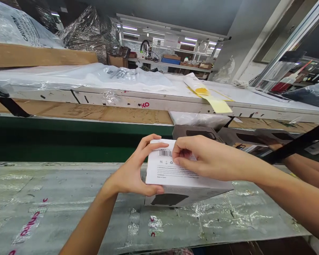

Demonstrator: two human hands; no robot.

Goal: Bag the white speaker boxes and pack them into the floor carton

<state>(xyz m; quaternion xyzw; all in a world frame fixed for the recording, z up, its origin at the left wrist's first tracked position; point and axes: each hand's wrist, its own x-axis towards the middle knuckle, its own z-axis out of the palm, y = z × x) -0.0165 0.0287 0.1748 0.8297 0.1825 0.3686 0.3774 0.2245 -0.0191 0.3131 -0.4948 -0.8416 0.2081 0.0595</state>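
Note:
A white product box (172,175) with a barcode and small print on its top face rests on the taped grey work surface (55,202). My left hand (134,170) grips the box's left side, thumb at the lower edge and fingers curled over the top corner. My right hand (199,156) lies on the top face with fingertips pinched and pressed just right of the barcode; what they pinch is too small to make out.
A green conveyor belt (69,141) runs behind the box, carrying grey boxes (196,131) at the right. Another person's forearm (303,166) reaches in at the right. Above, a white shelf (159,101) holds plastic sheets (90,76) and yellow label backing (215,102).

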